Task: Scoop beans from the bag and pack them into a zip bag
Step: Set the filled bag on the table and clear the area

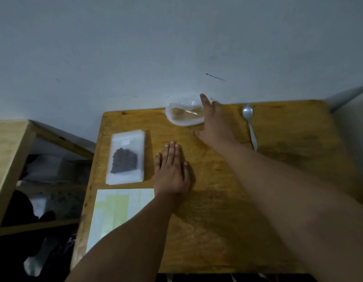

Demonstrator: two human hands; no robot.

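Forearms are filling the near part of the head view. Left hand (172,171) is lying flat on the surface (257,200), fingers straight, holding nothing, just beside a flat pouch (126,139) carrying dark beans (124,160). Paper (117,214) is lying nearer, at the left edge. Right hand (214,123) is reaching to the far edge, fingers stretched, at the right end of a crumpled clear bag (184,116). Its grip is not closed, and contact is unclear. Spoon (250,127) is lying apart, to the right.

Judgement: the clear bag is probably being fetched. Pinching its rim rather than its belly and drawing it in low, mouth up, should be avoiding spills, with the left hand steadying it.
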